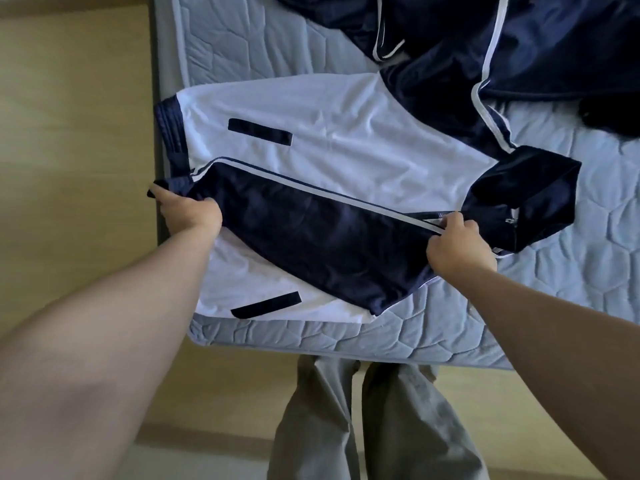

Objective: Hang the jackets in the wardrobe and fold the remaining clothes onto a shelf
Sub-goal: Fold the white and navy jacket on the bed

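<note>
A white track jacket (346, 133) with navy sleeves, cuffs and collar lies flat on the mattress, hem to the left and collar to the right. One navy sleeve (311, 237) with a white stripe is laid across its front. My left hand (188, 214) grips the sleeve's cuff end at the jacket's hem. My right hand (457, 242) pinches the striped sleeve near the shoulder, beside the collar (526, 195).
The pale blue quilted mattress (450, 327) has its corner right in front of my legs. More navy clothes with white piping (519, 46) lie in a heap at the back right. A dark item (616, 116) sits at the right edge. Yellowish floor lies to the left.
</note>
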The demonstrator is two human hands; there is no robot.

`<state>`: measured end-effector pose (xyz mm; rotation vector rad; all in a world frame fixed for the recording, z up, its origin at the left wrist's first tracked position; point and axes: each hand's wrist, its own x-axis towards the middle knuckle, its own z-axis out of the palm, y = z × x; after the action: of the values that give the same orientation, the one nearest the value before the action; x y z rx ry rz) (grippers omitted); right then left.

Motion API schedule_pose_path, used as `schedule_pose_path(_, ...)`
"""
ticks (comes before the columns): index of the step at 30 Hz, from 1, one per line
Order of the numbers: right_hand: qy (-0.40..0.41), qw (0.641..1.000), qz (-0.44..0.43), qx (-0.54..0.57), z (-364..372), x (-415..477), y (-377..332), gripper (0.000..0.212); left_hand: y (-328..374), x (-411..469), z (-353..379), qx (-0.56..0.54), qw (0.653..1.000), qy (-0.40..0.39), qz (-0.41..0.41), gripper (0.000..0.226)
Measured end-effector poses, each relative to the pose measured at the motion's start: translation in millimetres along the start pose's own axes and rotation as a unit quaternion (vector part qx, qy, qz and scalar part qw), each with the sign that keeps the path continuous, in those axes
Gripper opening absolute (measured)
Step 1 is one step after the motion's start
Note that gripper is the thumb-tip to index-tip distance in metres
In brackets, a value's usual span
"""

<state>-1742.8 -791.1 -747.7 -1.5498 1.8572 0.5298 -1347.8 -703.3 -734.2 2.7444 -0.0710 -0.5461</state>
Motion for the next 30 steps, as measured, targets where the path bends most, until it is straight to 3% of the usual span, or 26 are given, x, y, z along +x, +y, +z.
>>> schedule_pose_path(3,-0.008,0.999,-0.001,-0.036,1,4,-2,0.035,8,6,0,-0.048,0.999,-0.002,0.000,0.095)
schedule_pose_path(5,-0.007,0.998,0.005,-0.054,0,0,-6,0.036,12,0,1,-0.023,0.998,-0.012,0.049,0.093)
schedule_pose_path(8,-0.007,0.998,0.013,-0.057,-1,-10,-15,0.037,17,-10,1,0.045,0.986,-0.061,0.148,0.082)
schedule_pose_path(11,0.007,0.999,0.010,-0.041,-10,-17,-29,0.038,24,-22,1,0.175,0.954,-0.140,0.198,0.074)
schedule_pose_path(13,0.026,0.999,0.005,-0.019,-22,-16,-38,0.038,34,-37,2,0.227,0.935,-0.147,0.232,0.065)
schedule_pose_path(17,0.079,0.992,-0.004,0.095,-62,4,-56,0.042,65,-84,18,0.219,0.899,-0.216,0.312,0.051)
schedule_pose_path(20,0.117,0.979,-0.012,0.166,-101,34,-68,0.040,94,-120,42,0.181,0.863,-0.304,0.361,0.055)
schedule_pose_path(23,0.141,0.963,-0.035,0.227,-137,74,-89,0.025,121,-145,71,0.168,0.830,-0.382,0.371,0.059)
schedule_pose_path(24,0.156,0.956,-0.034,0.245,-149,89,-97,0.029,128,-150,81,0.165,0.822,-0.401,0.370,0.060)
schedule_pose_path(27,0.179,0.938,-0.018,0.297,-176,134,-113,0.049,139,-159,111,0.171,0.815,-0.411,0.371,0.060)
schedule_pose_path(30,0.107,0.899,-0.016,0.425,-197,164,-127,0.032,139,-157,129,0.170,0.829,-0.408,0.343,0.062)
